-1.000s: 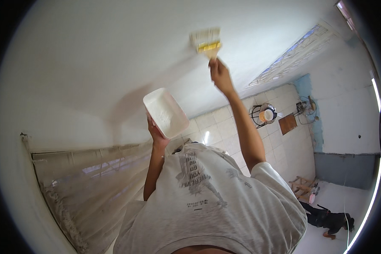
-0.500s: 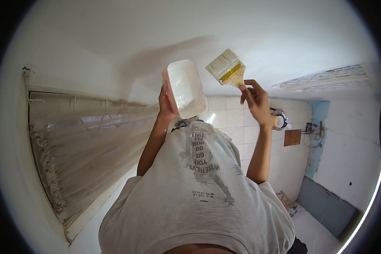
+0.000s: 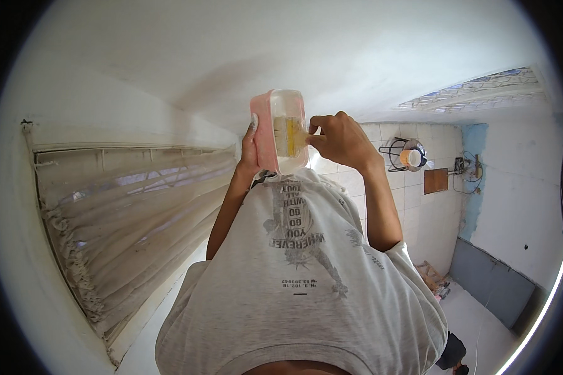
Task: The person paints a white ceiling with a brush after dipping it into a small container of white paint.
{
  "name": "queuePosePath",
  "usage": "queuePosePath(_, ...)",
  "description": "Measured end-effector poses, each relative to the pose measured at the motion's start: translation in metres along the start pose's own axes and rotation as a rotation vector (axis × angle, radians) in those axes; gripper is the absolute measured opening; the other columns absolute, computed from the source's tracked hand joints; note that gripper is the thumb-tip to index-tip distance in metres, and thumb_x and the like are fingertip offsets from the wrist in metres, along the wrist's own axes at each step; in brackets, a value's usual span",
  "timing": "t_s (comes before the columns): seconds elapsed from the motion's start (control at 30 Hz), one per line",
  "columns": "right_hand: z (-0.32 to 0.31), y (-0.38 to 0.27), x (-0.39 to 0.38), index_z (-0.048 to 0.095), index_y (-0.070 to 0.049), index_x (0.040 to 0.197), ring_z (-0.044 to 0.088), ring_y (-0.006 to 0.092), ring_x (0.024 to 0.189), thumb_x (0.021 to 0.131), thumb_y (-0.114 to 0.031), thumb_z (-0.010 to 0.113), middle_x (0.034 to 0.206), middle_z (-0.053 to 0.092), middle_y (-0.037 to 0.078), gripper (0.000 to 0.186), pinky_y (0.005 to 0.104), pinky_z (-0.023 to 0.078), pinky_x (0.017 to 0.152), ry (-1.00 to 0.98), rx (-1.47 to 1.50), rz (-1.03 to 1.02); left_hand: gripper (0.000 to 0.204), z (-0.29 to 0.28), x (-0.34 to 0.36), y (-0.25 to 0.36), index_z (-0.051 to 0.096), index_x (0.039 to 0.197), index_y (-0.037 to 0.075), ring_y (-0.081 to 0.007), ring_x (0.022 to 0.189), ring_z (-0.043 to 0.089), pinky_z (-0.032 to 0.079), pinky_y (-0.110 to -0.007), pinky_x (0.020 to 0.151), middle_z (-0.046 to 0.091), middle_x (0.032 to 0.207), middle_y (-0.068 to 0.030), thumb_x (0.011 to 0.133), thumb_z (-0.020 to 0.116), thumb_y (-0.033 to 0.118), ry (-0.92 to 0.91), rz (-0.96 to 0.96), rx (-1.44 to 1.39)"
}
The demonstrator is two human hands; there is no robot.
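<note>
My left hand (image 3: 250, 147) grips a pink rectangular tub (image 3: 263, 133) by its left side, with white paint smeared over its pale inside. The tub is tilted, its opening facing right and toward me. My right hand (image 3: 344, 140) pinches the handle of a wide paintbrush (image 3: 286, 136). The brush's bristles and yellow metal band lie inside the tub, against its inner wall. My fingers hide most of the handle. Beyond the tub stands a white wall (image 3: 331, 56).
A sheer curtain (image 3: 137, 219) hangs over a window at left. On the tiled floor at right, a stool (image 3: 394, 153) bears an orange and white container (image 3: 410, 158). A brown square board (image 3: 436, 181) lies near it. A grey panel (image 3: 491, 281) leans farther right.
My right hand has brought the brush left and down, from beside the tub into it. The tub has turned more to the right and shifted slightly right.
</note>
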State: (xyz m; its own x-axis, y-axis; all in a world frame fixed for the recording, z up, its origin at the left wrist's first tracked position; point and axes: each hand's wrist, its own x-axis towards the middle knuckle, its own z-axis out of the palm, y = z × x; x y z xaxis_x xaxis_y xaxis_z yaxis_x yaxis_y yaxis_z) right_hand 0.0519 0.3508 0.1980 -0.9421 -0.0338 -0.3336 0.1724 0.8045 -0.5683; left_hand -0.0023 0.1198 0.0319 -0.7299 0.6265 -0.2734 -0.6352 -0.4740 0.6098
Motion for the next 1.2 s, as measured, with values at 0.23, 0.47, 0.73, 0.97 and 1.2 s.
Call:
queuePosePath(0.23, -0.043, -0.033, -0.024, 0.078, 0.000, 0.101, 0.069, 0.0255, 0.056, 0.091, -0.017, 0.072, 0.061, 0.068, 0.016, 0.021, 0.0392, 0.056, 0.063, 0.011, 0.151, 0.035, 0.083, 0.004, -0.010, 0.016, 0.033, 0.167, 0.014, -0.0418, 0.140, 0.056, 0.049, -0.064, 0.114, 0.047, 0.162, -0.0196, 0.106, 0.038, 0.071, -0.368, 0.040, -0.654)
queuePosePath(0.47, -0.015, -0.043, -0.005, 0.078, 0.004, 0.103, 0.072, 0.0298, 0.060, 0.089, -0.011, 0.070, 0.072, 0.072, 0.023, 0.022, 0.0379, 0.059, 0.064, -0.005, 0.155, -0.083, 0.072, 0.015, -0.016, 0.015, 0.042, 0.159, 0.009, -0.0353, 0.129, 0.066, 0.060, -0.051, 0.108, 0.059, 0.147, -0.0185, 0.112, 0.033, 0.062, -0.114, -0.009, -0.418)
queuePosePath(0.73, -0.009, -0.047, -0.009, 0.077, 0.005, 0.101, 0.074, 0.0386, 0.071, 0.087, -0.009, 0.070, 0.079, 0.073, 0.026, 0.021, 0.0419, 0.060, 0.073, -0.089, 0.025, -0.150, 0.078, -0.008, -0.013, 0.005, 0.043, 0.160, 0.008, -0.0373, 0.129, 0.066, 0.057, -0.055, 0.108, 0.060, 0.148, -0.0204, 0.110, 0.032, 0.066, -0.131, 0.005, -0.408)
queuePosePath(0.97, 0.005, -0.043, 0.007, 0.075, 0.004, 0.099, 0.072, 0.0389, 0.070, 0.090, -0.013, 0.069, 0.075, 0.072, 0.024, 0.020, 0.0438, 0.059, 0.075, 0.123, 0.043, -0.216, 0.078, -0.027, -0.001, -0.005, 0.040, 0.163, 0.011, -0.0397, 0.135, 0.062, 0.053, -0.059, 0.112, 0.056, 0.153, -0.0192, 0.109, 0.035, 0.068, -0.226, -0.024, -0.629)
queuePosePath(1.2, -0.017, -0.046, 0.001, 0.078, 0.002, 0.106, 0.072, 0.0343, 0.067, 0.091, -0.013, 0.068, 0.070, 0.071, 0.022, 0.023, 0.0430, 0.059, 0.073, -0.014, 0.012, -0.119, 0.078, -0.011, -0.010, 0.007, 0.037, 0.164, 0.013, -0.0376, 0.135, 0.061, 0.053, -0.057, 0.113, 0.054, 0.155, -0.0176, 0.108, 0.035, 0.068, -0.183, 0.015, -0.449)
